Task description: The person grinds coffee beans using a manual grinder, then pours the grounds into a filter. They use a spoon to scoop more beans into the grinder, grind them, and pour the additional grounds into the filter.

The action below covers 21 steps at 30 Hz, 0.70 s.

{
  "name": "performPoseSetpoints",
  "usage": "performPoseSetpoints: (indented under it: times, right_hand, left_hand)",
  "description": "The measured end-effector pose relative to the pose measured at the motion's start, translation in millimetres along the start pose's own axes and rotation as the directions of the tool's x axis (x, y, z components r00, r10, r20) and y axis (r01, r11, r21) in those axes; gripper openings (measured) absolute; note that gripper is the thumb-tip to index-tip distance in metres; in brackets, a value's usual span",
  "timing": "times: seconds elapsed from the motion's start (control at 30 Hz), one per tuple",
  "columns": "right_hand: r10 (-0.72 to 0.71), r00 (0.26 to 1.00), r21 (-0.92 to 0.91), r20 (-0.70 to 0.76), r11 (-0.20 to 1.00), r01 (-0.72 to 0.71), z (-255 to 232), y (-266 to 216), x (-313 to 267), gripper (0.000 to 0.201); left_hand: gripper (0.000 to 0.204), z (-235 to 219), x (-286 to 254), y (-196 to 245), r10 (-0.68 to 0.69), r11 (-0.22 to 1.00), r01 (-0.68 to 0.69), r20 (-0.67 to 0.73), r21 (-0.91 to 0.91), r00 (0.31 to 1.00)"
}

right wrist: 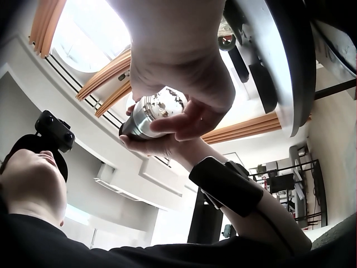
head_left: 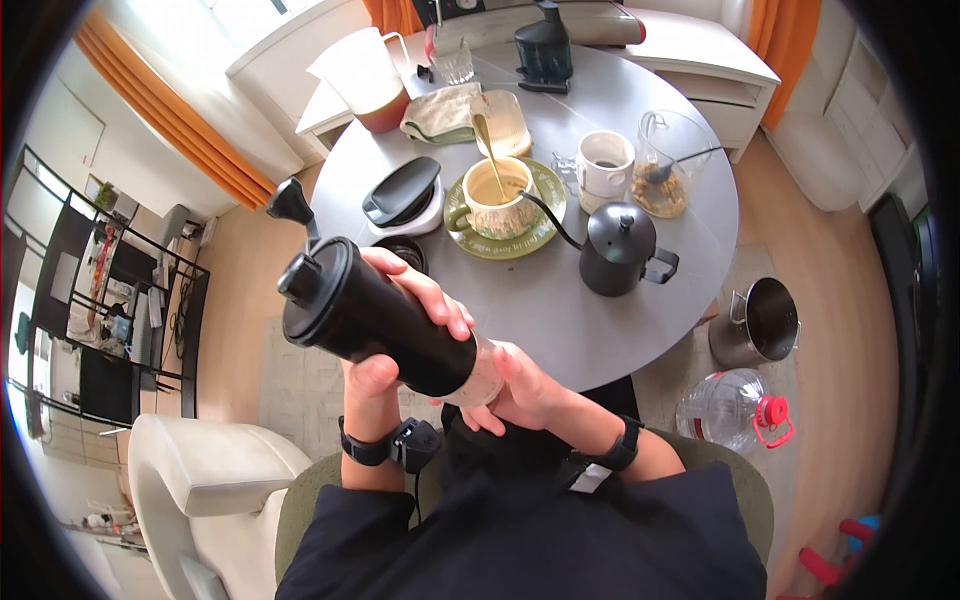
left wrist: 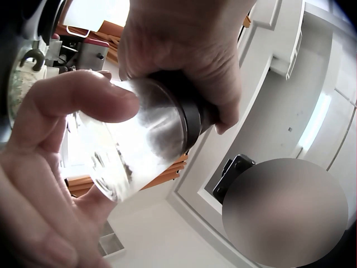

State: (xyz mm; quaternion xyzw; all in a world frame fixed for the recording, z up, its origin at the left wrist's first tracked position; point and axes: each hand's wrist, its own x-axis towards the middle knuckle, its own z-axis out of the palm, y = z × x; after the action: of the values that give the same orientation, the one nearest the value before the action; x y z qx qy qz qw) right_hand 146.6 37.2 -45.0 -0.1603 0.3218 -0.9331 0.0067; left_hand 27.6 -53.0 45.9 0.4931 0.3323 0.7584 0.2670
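A black hand coffee grinder (head_left: 400, 325) is held tilted over the lap, its crank handle (head_left: 291, 202) pointing up to the left. My left hand (head_left: 425, 290) wraps around its black body, with fingers on the far side and thumb on the near side. My right hand (head_left: 525, 385) grips the clear jar (head_left: 480, 372) at its lower end. In the left wrist view, the right thumb (left wrist: 114, 105) lies across that jar. Brown bits (right wrist: 164, 100) show inside the jar in the right wrist view.
On the round grey table (head_left: 510, 330) stand a black gooseneck kettle (head_left: 617, 250), a cup (head_left: 490, 208) with a gold spoon on a green saucer (head_left: 545, 225), a white mug (head_left: 603, 175) and a glass vessel (head_left: 672, 145). A steel pot (head_left: 735, 335) and a water bottle (head_left: 720, 410) stand at right.
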Motion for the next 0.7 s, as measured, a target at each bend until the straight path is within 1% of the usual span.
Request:
performPoseSetpoints:
  times: [0.13, 0.23, 0.33, 0.43, 0.47, 0.5, 0.57, 0.6, 0.63, 0.7]
  right_hand:
    - [0.048, 0.999, 0.019, -0.018, 0.999, -0.048, -2, 1, -1, 0.069]
    - [0.062, 0.998, 0.006, 0.002, 0.998, -0.062, -4, 2, -1, 0.072]
    - [0.048, 0.998, 0.062, -0.049, 0.997, -0.045, 5, -4, 0, 0.070]
    - [-0.046, 0.978, -0.216, -0.205, 0.976, 0.001, 16, -19, 0, 0.070]
    - [-0.116, 0.943, -0.432, -0.313, 0.901, -0.033, 16, -27, -5, 0.051]
    - [-0.099, 0.962, -0.414, -0.255, 0.910, -0.016, 9, -37, -12, 0.044]
    - [-0.065, 0.989, -0.378, -0.132, 0.926, 0.011, -5, -59, -25, 0.035]
    - [-0.116, 0.979, -0.435, -0.168, 0.900, 0.032, 4, -70, -30, 0.028]
    - [-0.095, 0.995, -0.610, -0.027, 0.790, 0.059, 6, -84, -34, 0.029]
    - [0.058, 0.998, -0.724, 0.033, 0.689, -0.016, 6, -88, -44, 0.028]
  left_hand:
    - [0.069, -4, 4, -1, 0.004, 1.000, -0.004, 0.018, -0.007, 1.000]
    - [0.068, -3, 2, -1, -0.008, 1.000, 0.008, 0.016, -0.005, 1.000]
    - [0.067, -4, 2, 0, -0.027, 0.999, 0.027, -0.008, 0.017, 1.000]
    - [0.066, -14, 2, 5, -0.014, 0.998, 0.016, -0.042, 0.067, 0.999]
    - [0.066, -17, 2, 8, 0.011, 0.996, -0.003, -0.090, 0.087, 0.996]
    - [0.066, -27, 3, 10, 0.039, 0.994, -0.029, -0.093, 0.107, 0.995]
    - [0.063, -38, 6, 21, 0.056, 0.997, -0.048, -0.145, 0.061, 0.988]
    - [0.062, -44, 7, 25, 0.064, 0.994, -0.047, -0.179, 0.095, 0.982]
    - [0.061, -50, 7, 28, 0.070, 0.991, -0.043, -0.215, 0.130, 0.974]
    - [0.059, -63, 10, 32, 0.063, 0.981, -0.009, -0.279, 0.191, 0.958]
